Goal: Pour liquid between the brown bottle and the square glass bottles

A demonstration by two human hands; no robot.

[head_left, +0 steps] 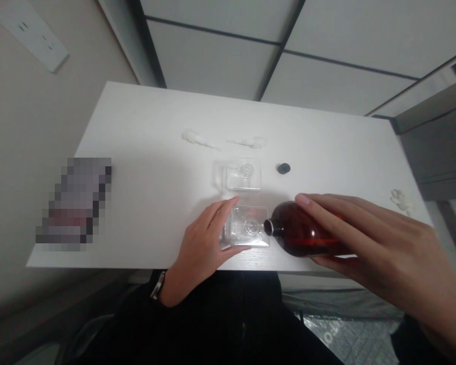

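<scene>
My right hand (368,238) is wrapped round an amber bottle (307,230), tipped on its side with its uncapped neck pointing left. The bottle's mouth sits at the round opening on top of a clear square container (247,235). Around that container's left side, my left hand (209,233) is closed, thumb and fingers at its near and far edges. A second clear container (243,175) of the same shape stands just behind it. To the right of that one lies a small black cap (283,168). Whether liquid is flowing I cannot make out.
Two thin, clear, crumpled plastic pieces (200,139) lie at the back of the white table (144,203). Another crumpled clear piece (401,200) is near the right edge. A blurred-out flat object (74,203) rests at the left. Behind stand pale panels (213,50).
</scene>
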